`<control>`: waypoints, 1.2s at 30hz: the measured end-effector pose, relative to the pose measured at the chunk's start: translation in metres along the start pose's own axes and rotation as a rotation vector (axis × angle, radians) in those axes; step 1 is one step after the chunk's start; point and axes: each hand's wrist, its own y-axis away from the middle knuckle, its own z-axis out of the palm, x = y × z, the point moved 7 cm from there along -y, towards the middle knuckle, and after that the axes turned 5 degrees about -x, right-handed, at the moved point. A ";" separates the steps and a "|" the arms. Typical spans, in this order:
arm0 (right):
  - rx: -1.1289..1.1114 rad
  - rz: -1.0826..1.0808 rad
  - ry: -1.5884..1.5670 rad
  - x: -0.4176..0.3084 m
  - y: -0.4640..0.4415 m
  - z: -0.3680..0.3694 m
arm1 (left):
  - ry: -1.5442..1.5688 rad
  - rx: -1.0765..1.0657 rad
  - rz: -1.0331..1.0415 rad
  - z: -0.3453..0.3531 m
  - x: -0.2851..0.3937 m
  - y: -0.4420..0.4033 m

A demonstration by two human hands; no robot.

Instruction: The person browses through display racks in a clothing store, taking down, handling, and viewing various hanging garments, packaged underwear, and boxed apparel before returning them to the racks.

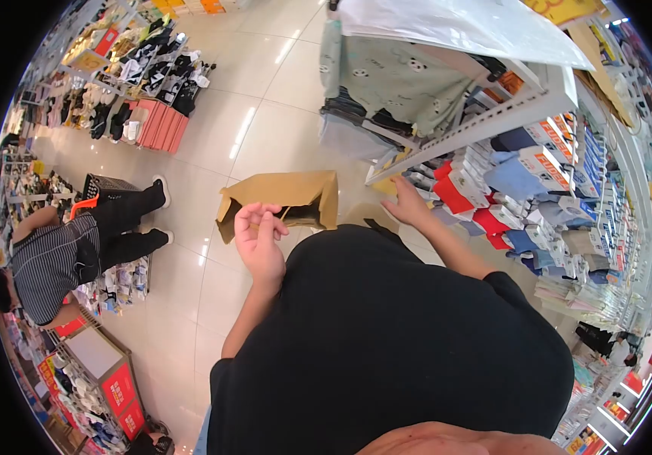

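Observation:
My left hand is closed, fingers curled in and thumb pressed to them, at the near side of a brown paper bag. A thin handle of the bag runs to its fingers. The bag's mouth faces me, its inside dark. Near the foot of the white display rack, my right hand is open, thumb and fingers apart, with nothing seen in it. Just right of it hang packaged socks, among them red ones and light blue ones.
A person in a striped top stands at the left beside a dark basket. Sock racks and pink boxes are at the upper left. Panda-print fabric hangs on the rack ahead. A display cart stands at the lower left.

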 end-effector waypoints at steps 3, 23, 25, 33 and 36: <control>-0.048 0.048 0.124 0.007 -0.055 0.021 | -0.167 -0.004 -0.025 -0.052 0.001 -0.019; 0.009 0.720 -0.953 0.030 -0.188 0.105 | -0.629 -0.083 -0.540 -0.142 -0.048 -0.219; 0.155 0.784 -1.167 0.034 -0.211 0.119 | -0.643 -0.126 -0.564 -0.134 -0.043 -0.246; 0.475 0.927 -1.826 -0.012 -0.226 0.120 | -0.802 -0.459 -0.486 -0.095 -0.049 -0.357; 0.549 0.926 -1.861 -0.029 -0.222 0.116 | -0.790 -0.636 -0.448 -0.071 -0.052 -0.395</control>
